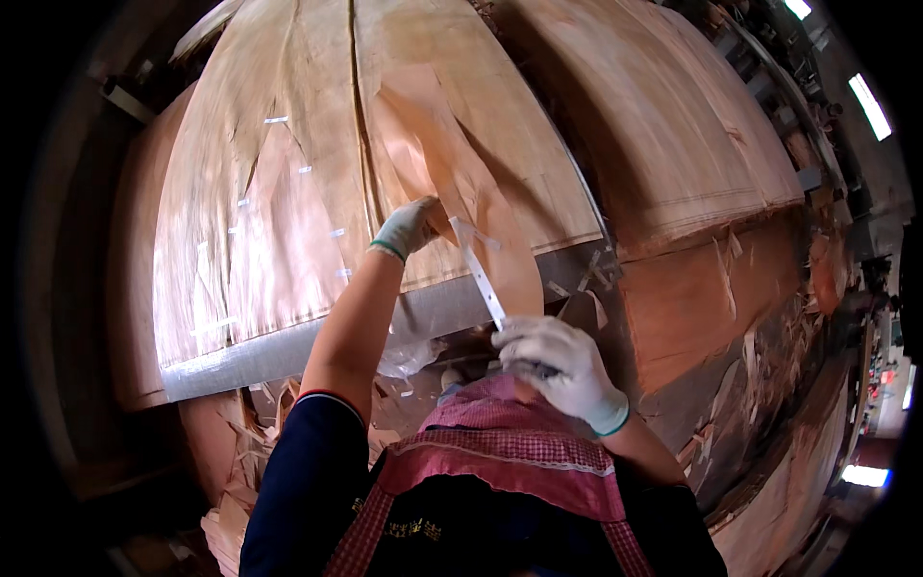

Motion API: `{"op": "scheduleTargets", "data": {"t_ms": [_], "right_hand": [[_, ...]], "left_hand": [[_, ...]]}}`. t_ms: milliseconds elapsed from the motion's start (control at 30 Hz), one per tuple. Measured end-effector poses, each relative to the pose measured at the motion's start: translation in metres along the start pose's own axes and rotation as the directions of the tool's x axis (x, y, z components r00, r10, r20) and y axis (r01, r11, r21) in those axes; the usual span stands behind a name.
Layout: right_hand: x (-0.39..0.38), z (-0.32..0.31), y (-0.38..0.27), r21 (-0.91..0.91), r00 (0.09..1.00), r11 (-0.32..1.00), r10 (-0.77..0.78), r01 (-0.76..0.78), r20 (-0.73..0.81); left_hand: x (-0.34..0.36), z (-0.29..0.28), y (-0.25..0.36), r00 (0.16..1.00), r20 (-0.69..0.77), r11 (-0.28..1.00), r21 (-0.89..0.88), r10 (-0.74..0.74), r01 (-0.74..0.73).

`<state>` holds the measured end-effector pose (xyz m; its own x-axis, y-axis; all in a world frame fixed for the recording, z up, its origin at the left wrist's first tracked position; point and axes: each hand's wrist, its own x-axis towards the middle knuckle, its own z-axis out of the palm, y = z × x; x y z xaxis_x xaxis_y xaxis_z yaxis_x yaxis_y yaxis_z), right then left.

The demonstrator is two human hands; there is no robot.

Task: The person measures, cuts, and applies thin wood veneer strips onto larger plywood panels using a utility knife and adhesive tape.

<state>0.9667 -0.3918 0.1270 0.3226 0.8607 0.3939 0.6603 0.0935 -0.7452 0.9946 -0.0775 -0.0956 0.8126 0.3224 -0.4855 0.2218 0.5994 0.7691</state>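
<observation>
My left hand (409, 228), in a white glove with a green cuff, is closed on the edge of a loose, curled piece of wood veneer (500, 226). This piece lies partly raised over a large pale veneer sheet (317, 58). From the loose piece a strip of white tape with small holes (484, 284) stretches down to my right hand (562, 365). That hand, gloved too, pinches the tape's lower end. Something dark shows under its fingers, too blurred to name. Short bits of tape (305, 169) cross splits in the large sheet.
The large sheet rests on a table with a grey front edge (260, 351). Another stack of veneer (692, 135) stands to the right. Torn veneer scraps (231, 519) lie on the floor at left, more at right. Crumpled clear plastic (411, 359) hangs below the table edge.
</observation>
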Motion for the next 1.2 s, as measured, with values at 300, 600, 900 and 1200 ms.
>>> {"op": "scheduleTargets", "data": {"t_ms": [300, 600, 900, 1200], "right_hand": [[-0.046, 0.010, 0.075, 0.359, 0.963, 0.901, 0.182, -0.244, 0.199], [-0.073, -0.028, 0.112, 0.365, 0.960, 0.910, 0.101, -0.195, 0.262], [-0.122, -0.056, 0.122, 0.377, 0.865, 0.827, 0.232, -0.417, 0.446], [-0.152, -0.155, 0.072, 0.834, 0.874, 0.384, 0.436, -0.397, 0.215]], "left_hand": [[-0.015, 0.074, -0.034, 0.989, 0.100, 0.987, -0.103, -0.111, 0.121], [0.032, 0.203, -0.058, 0.734, -0.513, 0.420, 0.844, 0.445, 0.335], [0.039, 0.202, -0.077, 0.762, -0.369, 0.566, 0.824, 0.532, 0.004], [0.045, 0.197, -0.080, 0.779, -0.345, 0.531, 0.847, 0.523, 0.019]]}}
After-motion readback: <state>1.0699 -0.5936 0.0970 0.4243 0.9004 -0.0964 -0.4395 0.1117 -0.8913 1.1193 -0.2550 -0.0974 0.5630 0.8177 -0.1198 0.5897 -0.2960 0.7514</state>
